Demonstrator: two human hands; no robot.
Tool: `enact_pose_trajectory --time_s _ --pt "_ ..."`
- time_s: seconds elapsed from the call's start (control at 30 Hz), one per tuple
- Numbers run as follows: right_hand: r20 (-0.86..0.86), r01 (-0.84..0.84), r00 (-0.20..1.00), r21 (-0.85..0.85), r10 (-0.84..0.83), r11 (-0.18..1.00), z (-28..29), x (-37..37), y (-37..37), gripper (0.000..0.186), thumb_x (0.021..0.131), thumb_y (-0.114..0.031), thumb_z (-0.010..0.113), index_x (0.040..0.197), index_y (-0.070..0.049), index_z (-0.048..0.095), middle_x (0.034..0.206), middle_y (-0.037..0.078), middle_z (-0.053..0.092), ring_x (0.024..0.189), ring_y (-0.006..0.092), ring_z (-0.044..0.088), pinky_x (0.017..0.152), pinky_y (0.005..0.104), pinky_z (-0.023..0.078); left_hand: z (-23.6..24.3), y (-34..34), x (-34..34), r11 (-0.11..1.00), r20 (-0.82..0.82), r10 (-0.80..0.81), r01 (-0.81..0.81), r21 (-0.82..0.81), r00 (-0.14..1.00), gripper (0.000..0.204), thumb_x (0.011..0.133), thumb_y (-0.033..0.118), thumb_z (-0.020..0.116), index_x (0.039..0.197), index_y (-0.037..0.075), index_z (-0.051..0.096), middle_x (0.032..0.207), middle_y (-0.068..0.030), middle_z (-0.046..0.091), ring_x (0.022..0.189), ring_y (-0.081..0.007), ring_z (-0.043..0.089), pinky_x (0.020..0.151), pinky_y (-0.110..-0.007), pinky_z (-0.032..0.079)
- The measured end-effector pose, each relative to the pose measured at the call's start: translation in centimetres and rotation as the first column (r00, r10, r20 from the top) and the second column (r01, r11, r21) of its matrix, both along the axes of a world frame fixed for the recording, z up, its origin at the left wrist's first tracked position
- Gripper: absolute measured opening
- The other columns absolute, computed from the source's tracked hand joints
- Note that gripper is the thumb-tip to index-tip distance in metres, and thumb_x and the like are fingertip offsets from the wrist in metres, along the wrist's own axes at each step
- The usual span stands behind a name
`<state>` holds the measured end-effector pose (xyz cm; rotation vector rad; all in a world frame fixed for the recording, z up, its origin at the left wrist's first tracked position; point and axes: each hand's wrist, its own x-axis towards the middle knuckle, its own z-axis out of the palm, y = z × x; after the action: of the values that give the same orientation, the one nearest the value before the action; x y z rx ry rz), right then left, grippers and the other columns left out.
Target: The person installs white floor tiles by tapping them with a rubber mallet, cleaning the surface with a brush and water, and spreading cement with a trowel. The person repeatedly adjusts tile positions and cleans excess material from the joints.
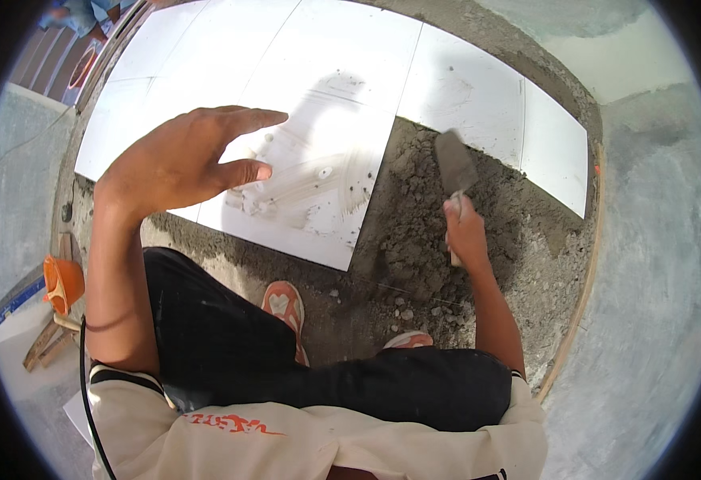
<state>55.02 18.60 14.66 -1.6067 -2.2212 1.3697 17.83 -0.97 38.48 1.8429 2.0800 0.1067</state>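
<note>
My right hand [467,232] is closed around the handle of a trowel [456,162]. The trowel's grey, mortar-coated blade points away from me, over the dark wet mortar [414,208], close to the edge of the laid tiles. My left hand [178,160] is raised over the white floor tiles [310,192], thumb and fingers apart, with nothing in it. Grey smears and small mortar crumbs mark the nearest tile. The mortar bed lies right of that tile, rough and heaped, with tiles along its far side.
Bare plastered walls [646,264] rise on the right and left. At the left stand an orange container [63,284] and some wooden pieces [46,346]. Small stones [402,310] lie by my shoes [285,314]. Another person [86,18] is partly visible at the far left.
</note>
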Motion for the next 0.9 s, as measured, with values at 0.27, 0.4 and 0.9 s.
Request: enact_pose_trajectory --time_s 0.27,0.4,0.9 --pt "-0.028 0.158 0.984 -0.293 -0.174 0.943 -0.2 0.4 -1.2 0.045 0.107 -0.038 0.050 0.133 -0.002 0.057 0.081 0.006 0.057 0.053 0.0148 0.058 0.049 0.0334 0.049 0.6 -0.8 -0.4 0.994 0.040 0.100 -0.098 -0.058 0.994 0.069 0.092 0.051 0.069 0.146 0.009 0.058 0.136 -0.0170 0.068 0.121 -0.0337 0.067 0.104 -0.047 0.053" --pt "-0.175 0.322 0.900 -0.350 -0.399 0.880 -0.9 0.6 0.3 0.046 0.108 -0.037 0.049 0.137 -0.002 0.054 0.081 0.005 0.054 0.053 0.0156 0.056 0.047 0.0336 0.048 0.9 -1.8 -1.0 0.991 0.058 0.118 -0.114 -0.064 0.991 0.069 0.091 0.051 0.071 0.146 0.010 0.058 0.137 -0.0162 0.068 0.122 -0.0338 0.066 0.103 -0.047 0.054" --pt "-0.110 0.210 0.960 -0.317 -0.256 0.925 -0.6 -6.6 1.5 0.050 0.108 -0.034 0.050 0.141 0.004 0.048 0.084 0.007 0.055 0.055 0.0151 0.057 0.048 0.0351 0.050 0.5 -1.9 -1.7 0.996 0.108 0.064 -0.057 -0.069 0.992 0.069 0.091 0.049 0.073 0.144 0.007 0.059 0.134 -0.0157 0.069 0.109 -0.0335 0.071 0.093 -0.044 0.056"
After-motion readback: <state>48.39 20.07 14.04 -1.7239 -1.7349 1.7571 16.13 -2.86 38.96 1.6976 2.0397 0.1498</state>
